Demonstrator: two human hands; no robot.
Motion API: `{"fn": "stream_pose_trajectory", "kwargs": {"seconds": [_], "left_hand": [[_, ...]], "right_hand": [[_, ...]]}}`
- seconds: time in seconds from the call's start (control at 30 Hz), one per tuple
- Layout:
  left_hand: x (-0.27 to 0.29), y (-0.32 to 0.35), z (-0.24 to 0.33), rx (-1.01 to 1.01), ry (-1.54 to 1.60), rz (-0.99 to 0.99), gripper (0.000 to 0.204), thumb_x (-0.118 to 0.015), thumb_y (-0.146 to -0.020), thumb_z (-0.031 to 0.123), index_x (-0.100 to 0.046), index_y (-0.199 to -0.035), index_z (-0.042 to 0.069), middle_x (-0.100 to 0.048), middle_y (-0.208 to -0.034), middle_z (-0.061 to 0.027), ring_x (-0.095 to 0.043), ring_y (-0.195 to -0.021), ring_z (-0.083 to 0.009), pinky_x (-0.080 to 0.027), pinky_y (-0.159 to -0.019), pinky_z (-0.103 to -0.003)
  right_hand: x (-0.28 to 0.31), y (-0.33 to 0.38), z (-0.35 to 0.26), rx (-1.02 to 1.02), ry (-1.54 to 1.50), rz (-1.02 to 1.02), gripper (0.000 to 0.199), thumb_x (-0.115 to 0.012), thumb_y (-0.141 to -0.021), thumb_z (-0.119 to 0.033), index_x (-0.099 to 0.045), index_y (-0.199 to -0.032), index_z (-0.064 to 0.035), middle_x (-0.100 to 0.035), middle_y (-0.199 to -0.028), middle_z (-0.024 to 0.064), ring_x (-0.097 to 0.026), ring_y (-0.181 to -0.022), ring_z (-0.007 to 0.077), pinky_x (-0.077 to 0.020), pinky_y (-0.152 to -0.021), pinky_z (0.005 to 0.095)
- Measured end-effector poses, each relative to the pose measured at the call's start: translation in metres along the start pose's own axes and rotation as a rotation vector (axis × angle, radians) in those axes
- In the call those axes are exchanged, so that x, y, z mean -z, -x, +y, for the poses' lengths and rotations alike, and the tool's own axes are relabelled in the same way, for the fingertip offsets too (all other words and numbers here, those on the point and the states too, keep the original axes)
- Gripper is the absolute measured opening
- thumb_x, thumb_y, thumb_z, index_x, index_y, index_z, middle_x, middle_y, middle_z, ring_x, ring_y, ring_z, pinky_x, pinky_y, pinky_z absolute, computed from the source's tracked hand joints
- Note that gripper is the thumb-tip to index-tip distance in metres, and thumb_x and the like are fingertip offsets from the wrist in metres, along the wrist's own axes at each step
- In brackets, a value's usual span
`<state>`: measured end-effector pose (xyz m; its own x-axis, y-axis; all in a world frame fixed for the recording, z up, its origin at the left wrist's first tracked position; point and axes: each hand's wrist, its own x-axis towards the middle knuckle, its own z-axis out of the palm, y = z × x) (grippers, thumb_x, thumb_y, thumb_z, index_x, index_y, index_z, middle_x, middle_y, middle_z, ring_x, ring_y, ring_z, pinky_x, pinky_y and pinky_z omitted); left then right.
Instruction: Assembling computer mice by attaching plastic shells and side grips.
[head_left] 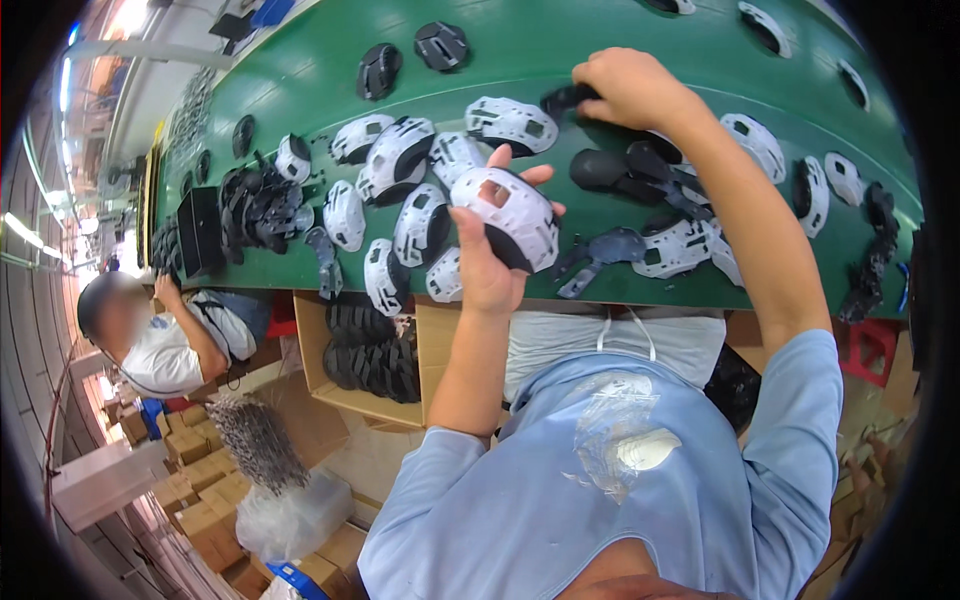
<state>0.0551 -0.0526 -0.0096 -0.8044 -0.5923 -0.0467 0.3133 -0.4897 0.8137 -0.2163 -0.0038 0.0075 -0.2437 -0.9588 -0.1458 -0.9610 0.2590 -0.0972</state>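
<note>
My left hand [486, 272] is closed around a curved white plastic shell [520, 222] with slots, a square opening and a black edge, held above the near side of the green table [300, 100]. The thumb lies on its near side and the fingertips show past its far side. Farther off to the right, my right hand [635, 88] grips a small black part [566, 98], whose exact kind I cannot make out. Just below it lie another white shell [510, 122] and black curved pieces [610, 170].
More white shells [395, 160] crowd the table's middle, with others [755, 145] at the right. A heap of black parts [262, 205] sits at the left. Below the edge stands a cardboard box [375, 400] of black pieces. A co-worker [165, 345] is at the far left.
</note>
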Motion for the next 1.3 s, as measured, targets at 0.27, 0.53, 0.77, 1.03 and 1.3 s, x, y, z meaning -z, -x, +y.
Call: {"fn": "stream_pose_trajectory", "kwargs": {"seconds": [0.27, 0.53, 0.77, 1.03, 1.3], "left_hand": [[-0.02, -0.011, -0.018, -0.342, -0.331, 0.019, 0.108, -0.056, -0.084, 0.079, -0.027, -0.152, 0.001, -0.055, -0.128, -0.0133, -0.058, -0.115, -0.0227, -0.051, -0.093, -0.037], [-0.043, -0.01, -0.025, -0.297, -0.325, -0.101, 0.115, -0.047, -0.081, 0.087, -0.024, -0.152, 0.0, -0.05, -0.136, -0.0163, -0.055, -0.123, -0.0247, -0.05, -0.099, -0.038], [-0.033, -0.016, -0.03, -0.556, -0.673, -0.066, 0.107, -0.04, -0.088, 0.082, -0.031, -0.148, -0.005, -0.054, -0.127, -0.016, -0.058, -0.11, -0.0229, -0.049, -0.093, -0.035], [-0.042, -0.011, -0.028, -0.455, -0.429, -0.06, 0.097, -0.041, -0.092, 0.077, -0.043, -0.142, -0.006, -0.056, -0.123, -0.0153, -0.059, -0.109, -0.0245, -0.048, -0.095, -0.037], [-0.046, -0.009, -0.013, -0.091, 0.336, -0.124, 0.065, -0.053, -0.097, 0.045, -0.04, -0.144, 0.003, -0.054, -0.135, -0.0169, -0.058, -0.122, -0.0337, -0.049, -0.104, -0.045]], "right_hand": [[0.029, 0.083, -0.087, 0.279, -0.84, 0.749, 0.055, -0.056, -0.074, 0.008, -0.063, -0.127, -0.006, -0.067, -0.111, 0.0138, -0.065, -0.094, 0.031, -0.053, -0.085, 0.0384], [-0.008, 0.109, -0.112, 0.276, -0.768, 0.839, 0.043, -0.06, -0.095, -0.026, -0.06, -0.132, -0.0021, -0.061, -0.123, 0.0161, -0.056, -0.105, 0.0331, -0.0464, -0.092, 0.0398], [-0.019, 0.125, -0.129, 0.108, -0.943, 0.859, 0.044, -0.06, -0.098, -0.022, -0.059, -0.135, 0.0004, -0.06, -0.136, 0.0229, -0.059, -0.121, 0.039, -0.0452, -0.102, 0.0437], [-0.036, 0.131, -0.132, 0.172, -0.924, 0.732, 0.059, -0.054, -0.101, -0.03, -0.04, -0.152, -0.0032, -0.034, -0.158, 0.0227, -0.032, -0.145, 0.0449, -0.0257, -0.118, 0.0502], [-0.024, 0.136, -0.119, 0.001, -0.911, 0.962, 0.048, -0.059, -0.1, -0.032, -0.053, -0.138, -0.0029, -0.053, -0.139, 0.0192, -0.05, -0.128, 0.0314, -0.0392, -0.108, 0.0416]]}}
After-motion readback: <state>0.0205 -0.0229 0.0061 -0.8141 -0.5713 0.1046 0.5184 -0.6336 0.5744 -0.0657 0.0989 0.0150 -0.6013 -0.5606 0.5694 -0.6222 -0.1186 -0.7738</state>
